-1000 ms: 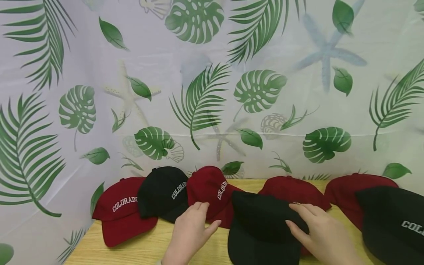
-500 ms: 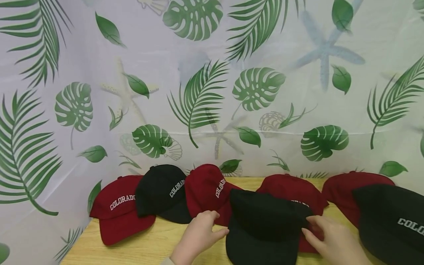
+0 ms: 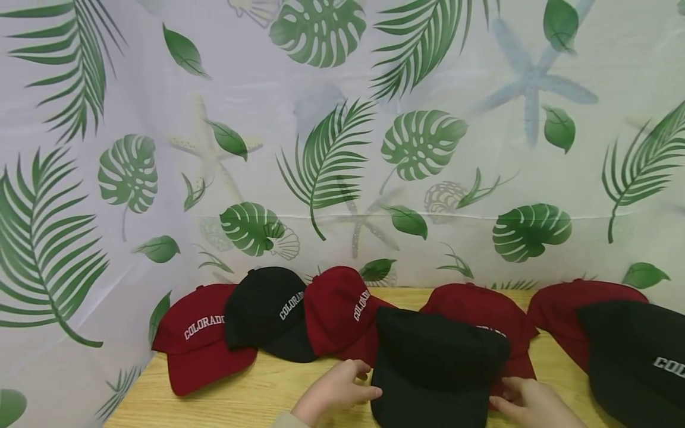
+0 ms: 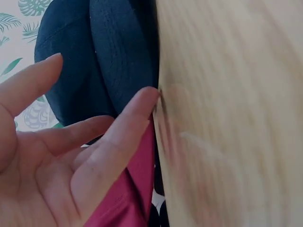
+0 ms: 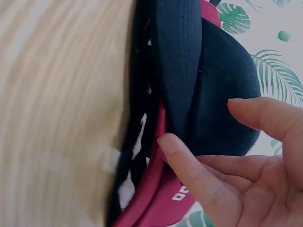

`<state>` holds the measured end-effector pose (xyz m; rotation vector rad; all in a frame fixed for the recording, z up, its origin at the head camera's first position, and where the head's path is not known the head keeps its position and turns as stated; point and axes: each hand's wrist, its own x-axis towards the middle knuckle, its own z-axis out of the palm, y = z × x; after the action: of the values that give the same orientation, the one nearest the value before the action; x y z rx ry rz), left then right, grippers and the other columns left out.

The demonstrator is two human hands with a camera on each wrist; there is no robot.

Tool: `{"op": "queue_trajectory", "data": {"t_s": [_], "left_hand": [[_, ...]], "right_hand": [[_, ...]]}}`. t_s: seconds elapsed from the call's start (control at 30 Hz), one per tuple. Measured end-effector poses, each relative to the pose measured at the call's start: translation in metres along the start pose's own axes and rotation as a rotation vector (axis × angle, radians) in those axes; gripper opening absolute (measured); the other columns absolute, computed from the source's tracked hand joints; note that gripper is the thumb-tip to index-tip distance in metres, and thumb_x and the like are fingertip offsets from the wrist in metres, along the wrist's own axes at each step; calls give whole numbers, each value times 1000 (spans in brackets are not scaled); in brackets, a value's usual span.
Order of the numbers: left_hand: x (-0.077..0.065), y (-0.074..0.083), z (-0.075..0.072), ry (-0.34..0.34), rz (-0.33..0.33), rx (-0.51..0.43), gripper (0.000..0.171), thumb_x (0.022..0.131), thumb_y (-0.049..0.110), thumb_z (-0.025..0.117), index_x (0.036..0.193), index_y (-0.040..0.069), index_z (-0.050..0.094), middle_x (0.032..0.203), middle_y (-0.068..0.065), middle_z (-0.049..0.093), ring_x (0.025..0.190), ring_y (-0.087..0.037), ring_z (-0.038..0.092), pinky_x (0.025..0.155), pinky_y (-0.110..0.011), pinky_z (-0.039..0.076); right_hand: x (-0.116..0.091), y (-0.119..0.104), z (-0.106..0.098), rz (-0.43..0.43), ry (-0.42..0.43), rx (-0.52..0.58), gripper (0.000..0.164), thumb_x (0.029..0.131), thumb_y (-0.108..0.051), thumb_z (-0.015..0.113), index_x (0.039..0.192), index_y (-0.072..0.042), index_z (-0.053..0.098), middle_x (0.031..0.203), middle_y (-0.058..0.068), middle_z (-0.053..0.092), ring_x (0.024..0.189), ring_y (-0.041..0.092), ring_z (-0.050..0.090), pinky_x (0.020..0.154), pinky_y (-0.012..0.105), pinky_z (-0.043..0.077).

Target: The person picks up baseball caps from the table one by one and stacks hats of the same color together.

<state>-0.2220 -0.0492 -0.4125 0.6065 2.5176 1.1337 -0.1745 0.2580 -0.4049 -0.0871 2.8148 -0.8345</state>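
Observation:
A black cap (image 3: 439, 351) sits brim-forward in the middle of the table, overlapping a dark red cap (image 3: 476, 303) behind it. My left hand (image 3: 342, 389) is at the left side of its brim, fingers spread and grasping nothing. On the other side, my right hand (image 3: 530, 404) has its fingertips close to the brim's right edge, over the red brim below. In the left wrist view, a fingertip (image 4: 144, 99) overlaps the black brim's edge near the wood. The right wrist view shows the thumb and fingers apart beside the black crown (image 5: 227, 90).
At the left stand a red Colorado cap (image 3: 206, 339), a black cap (image 3: 270, 312) and another red cap (image 3: 337, 312), overlapping in a row. A red cap (image 3: 562, 315) and a black cap (image 3: 637, 356) are at the right. A leaf-print curtain (image 3: 342, 148) hangs behind the wooden table (image 3: 251, 392).
Both hands have come down toward the table's front, from beside the black cap's crown to the sides of its brim. The right hand has left the crown; the caps stay put.

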Motion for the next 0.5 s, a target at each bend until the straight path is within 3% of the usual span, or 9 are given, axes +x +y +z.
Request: {"op": "queue_trajectory", "data": {"t_s": [0.23,0.3,0.5], "left_hand": [[2,-3,8,33,-59,-259,42,78,8,65,112,-11,49,95,-15,54,73,-23,60,61,-35,49],[2,-3,9,27,-84,-322,43,79,7,64,115,-11,47,98,-15,53,72,-25,61,58,-37,49],[1,-4,8,-9,-122,-376,45,81,9,63,118,-9,44,98,-13,54,74,-25,60,60,-39,49]], "right_hand": [[4,0,4,39,-9,119,38,83,-20,61,101,13,56,82,8,62,74,18,56,67,36,46],[4,1,5,14,-16,138,40,83,-20,61,101,15,55,82,9,62,74,19,56,67,36,47],[6,-1,7,35,-18,182,43,83,-17,60,104,20,51,83,10,62,75,19,57,66,35,47]]}}
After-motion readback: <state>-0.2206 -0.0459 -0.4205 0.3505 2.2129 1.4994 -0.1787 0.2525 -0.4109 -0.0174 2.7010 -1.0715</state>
